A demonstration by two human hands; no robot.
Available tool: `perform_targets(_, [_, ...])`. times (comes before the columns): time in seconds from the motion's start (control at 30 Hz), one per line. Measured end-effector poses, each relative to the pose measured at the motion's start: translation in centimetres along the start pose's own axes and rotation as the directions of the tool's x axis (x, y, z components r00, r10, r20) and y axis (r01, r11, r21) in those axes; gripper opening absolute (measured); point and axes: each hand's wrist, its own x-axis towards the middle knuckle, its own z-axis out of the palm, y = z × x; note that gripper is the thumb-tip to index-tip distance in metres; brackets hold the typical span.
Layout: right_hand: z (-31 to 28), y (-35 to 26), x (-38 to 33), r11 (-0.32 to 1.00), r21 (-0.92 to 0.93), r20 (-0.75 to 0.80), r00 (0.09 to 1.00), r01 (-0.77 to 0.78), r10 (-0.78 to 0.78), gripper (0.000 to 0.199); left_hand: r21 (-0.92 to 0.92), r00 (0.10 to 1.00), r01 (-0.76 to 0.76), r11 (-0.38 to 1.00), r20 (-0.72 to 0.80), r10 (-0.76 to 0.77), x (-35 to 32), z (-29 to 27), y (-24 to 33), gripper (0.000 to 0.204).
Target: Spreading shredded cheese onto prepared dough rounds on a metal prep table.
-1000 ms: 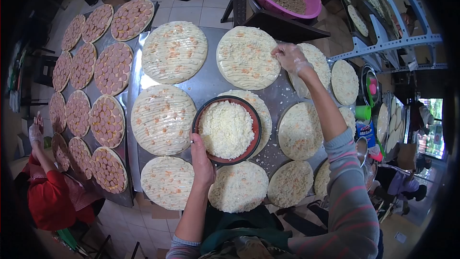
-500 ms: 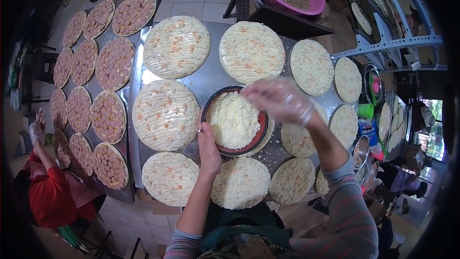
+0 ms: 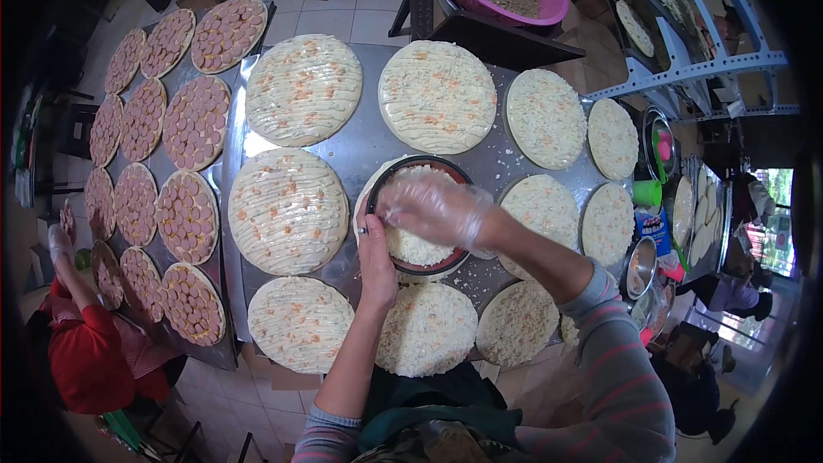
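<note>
My bare left hand grips the near left side of a round bowl with a dark rim, a ring on one finger. White crumbly grated cheese fills the bowl, which is held over a partly hidden pizza. My right hand, in a clear plastic glove, is down in the bowl over the cheese; blur and its own back hide what its fingers do. Around the bowl lie pizzas with creamy stripes and orange bits, and others sprinkled with white crumbs.
These pizzas rest on a metal table. To the left, another table holds pizzas covered with sausage slices, beside a co-worker in red. A pink basin of brown crumbly filling stands beyond. A blue metal rack and a green cup are at right.
My right hand has moved left and down from the bowl's far right edge into the bowl. The left hand still holds the bowl, and the whole view has shifted slightly.
</note>
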Motion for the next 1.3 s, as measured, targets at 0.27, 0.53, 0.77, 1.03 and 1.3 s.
perform_targets(0.27, [-6.0, 5.2, 1.7, 0.798, 0.487, 0.0, 0.914, -0.354, 0.406, 0.015, -0.196, 0.992, 0.046, 0.98, -0.103, -0.067, -1.7, -1.2, 2.2, 0.062])
perform_targets(0.53, [-5.8, 13.0, -0.2, 0.868, -0.066, -0.36, 0.823, -0.491, 0.439, 0.014, -0.212, 0.986, 0.015, 0.977, -0.161, -0.05, -3.3, -2.5, 3.0, 0.063])
perform_targets(0.77, [-3.1, 11.7, 3.2, 0.953, -0.249, -0.353, 0.933, -0.171, 0.075, 0.013, -0.175, 0.987, 0.008, 0.985, -0.158, -0.036, -3.3, -2.4, 2.9, 0.064])
perform_targets(1.03, [-6.1, 1.5, 2.5, 0.939, 0.223, -0.101, 0.952, -0.26, 0.288, 0.02, -0.178, 0.981, 0.016, 0.984, -0.186, -0.05, -2.2, -2.3, 2.5, 0.061])
perform_targets(1.3, [2.5, -1.1, -0.1, 0.973, -0.171, -0.027, 0.987, 0.155, -0.161, 0.029, -0.129, 0.997, 0.017, 0.991, -0.076, -0.027, -1.3, -0.8, 1.7, 0.057])
